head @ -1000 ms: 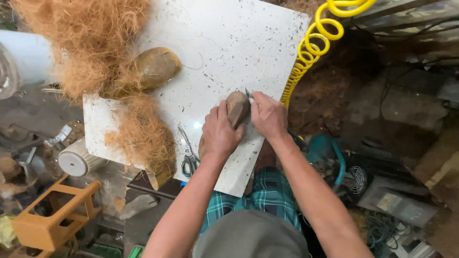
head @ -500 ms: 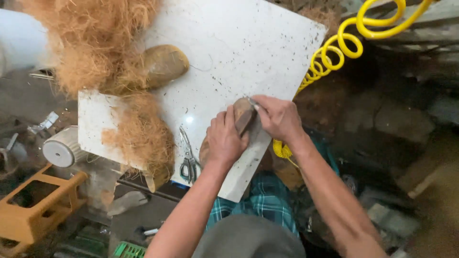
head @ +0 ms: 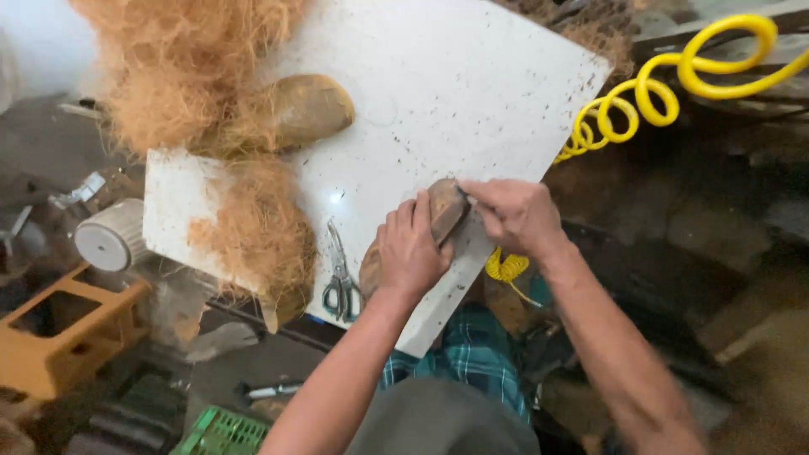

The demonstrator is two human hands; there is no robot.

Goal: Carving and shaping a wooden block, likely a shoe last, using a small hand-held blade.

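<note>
A brown coconut husk piece point(head: 442, 206) lies on the white speckled board point(head: 455, 93) near its front edge. My left hand point(head: 410, 250) presses down on it and covers most of it. My right hand point(head: 514, 215) pinches a small blade-like tool against the husk's far tip; the tool itself is nearly hidden by the fingers. A pair of scissors point(head: 340, 274) lies on the board just left of my left hand.
A second smooth brown husk piece point(head: 310, 108) rests by heaps of coconut fibre point(head: 181, 80) at the board's left. A yellow coiled hose point(head: 640, 97) hangs at right. A white cylinder point(head: 109, 240), an orange stool point(head: 50, 337) and a green crate point(head: 221, 431) sit below left.
The view has swung, so the board and both hands sit a little further right and lower. Both hands stay on the husk piece, and my right hand has shifted slightly along its tip.
</note>
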